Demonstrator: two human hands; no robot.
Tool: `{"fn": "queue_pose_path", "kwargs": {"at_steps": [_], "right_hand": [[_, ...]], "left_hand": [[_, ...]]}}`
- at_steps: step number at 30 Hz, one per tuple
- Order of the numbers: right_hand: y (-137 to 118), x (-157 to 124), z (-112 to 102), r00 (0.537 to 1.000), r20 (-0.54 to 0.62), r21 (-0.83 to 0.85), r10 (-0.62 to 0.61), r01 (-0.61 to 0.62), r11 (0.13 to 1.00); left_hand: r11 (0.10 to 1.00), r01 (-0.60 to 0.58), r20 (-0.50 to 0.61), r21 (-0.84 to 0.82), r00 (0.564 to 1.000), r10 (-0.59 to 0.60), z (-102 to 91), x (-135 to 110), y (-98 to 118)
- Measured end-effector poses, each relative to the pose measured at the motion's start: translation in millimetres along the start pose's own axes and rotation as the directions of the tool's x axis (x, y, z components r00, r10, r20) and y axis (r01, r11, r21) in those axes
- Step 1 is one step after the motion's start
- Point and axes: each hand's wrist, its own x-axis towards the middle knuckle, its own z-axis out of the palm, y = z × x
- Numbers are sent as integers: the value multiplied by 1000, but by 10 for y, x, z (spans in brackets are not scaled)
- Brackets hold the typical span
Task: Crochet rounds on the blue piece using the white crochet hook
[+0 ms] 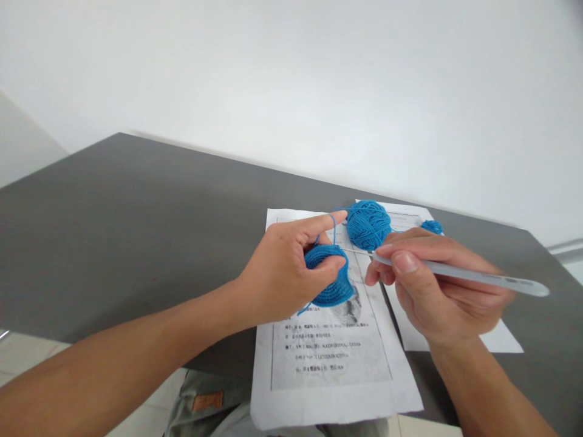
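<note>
My left hand pinches a small blue crocheted piece between thumb and fingers, and a strand of blue yarn loops over its raised index finger. In my right hand is a crochet hook with a pale grey handle, gripped like a pen. The hook's thin metal shaft points left and meets the top edge of the piece. Just beyond the hands lies a ball of blue yarn, with a strand running toward my left index finger. A short yarn tail hangs from the piece's lower left.
Beneath the hands, a printed sheet with text and a picture overhangs the front edge of the dark grey table. A second sheet lies to its right. A small blue yarn bundle sits farther back, before a white wall.
</note>
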Motion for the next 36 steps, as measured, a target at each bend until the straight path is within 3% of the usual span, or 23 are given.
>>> {"fn": "queue_pose_path", "kwargs": {"at_steps": [5,10,16,28,36], "right_hand": [[9,70,-40,974,96,-69,-206,213,975],[-7,118,-69,950,165,-139,-266,289,947],[0,113,-51,961,151,-89,-231,246,965],[-12,125,-74,950,170,-111,-262,282,953],[-72,162,-90,927,233,-156,-293,333,930]], "left_hand": [[986,-131,-24,101,991,134,5,18,-49],[981,-149,-27,125,988,154,7,19,-79],[989,-133,-39,65,990,136,7,31,-88],[988,-135,-50,75,989,139,4,48,-107],[966,-182,-62,181,979,196,-6,49,-116]]}}
